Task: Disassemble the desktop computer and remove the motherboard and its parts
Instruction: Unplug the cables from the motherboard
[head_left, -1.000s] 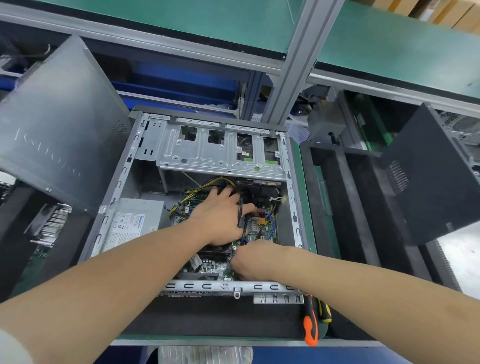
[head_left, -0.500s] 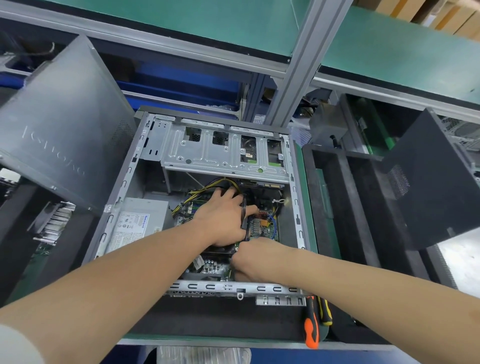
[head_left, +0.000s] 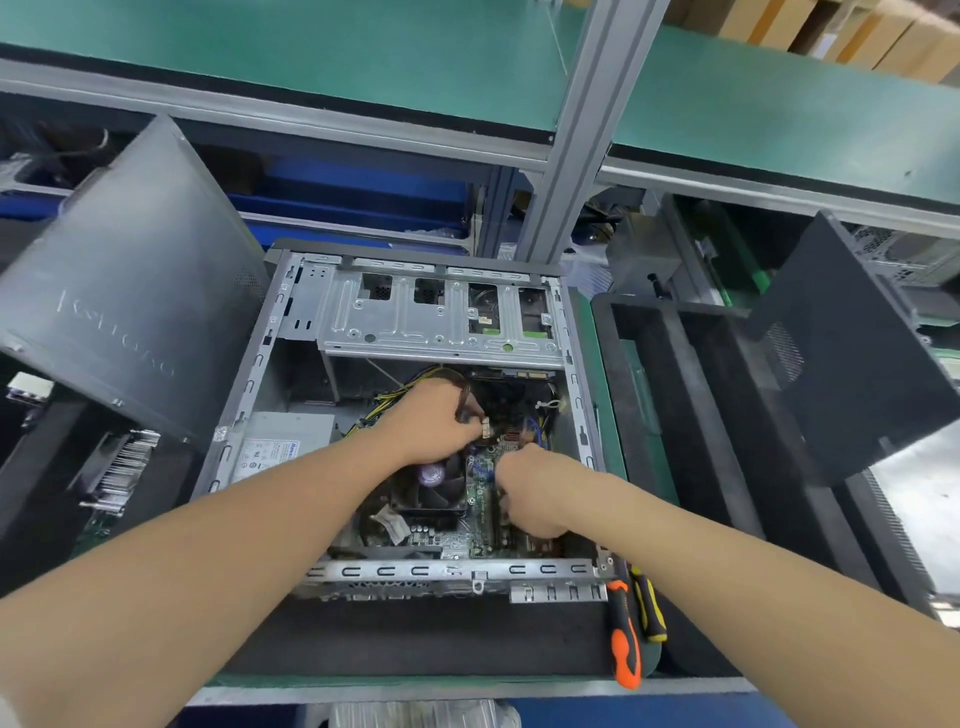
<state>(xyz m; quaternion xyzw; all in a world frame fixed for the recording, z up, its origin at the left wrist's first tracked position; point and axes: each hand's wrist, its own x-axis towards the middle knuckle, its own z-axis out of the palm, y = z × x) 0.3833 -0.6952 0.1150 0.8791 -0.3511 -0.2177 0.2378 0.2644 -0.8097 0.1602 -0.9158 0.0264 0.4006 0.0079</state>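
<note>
- Left hand (head_left: 434, 426) pinches a white connector (head_left: 486, 429), just above the motherboard (head_left: 480, 501).
- Right hand (head_left: 532, 496) curls down onto the board; can't tell what it grips.
- Board sits inside the open case (head_left: 395, 570), with an orange screwdriver (head_left: 623, 639) beside it.

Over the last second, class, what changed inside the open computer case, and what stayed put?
The left hand has curled back off the CPU cooler fan, now uncovered, and pinches a white cable connector. The right hand edged farther into the case, curled over the motherboard; what it holds is hidden. Case and screwdrivers stayed put.
</note>
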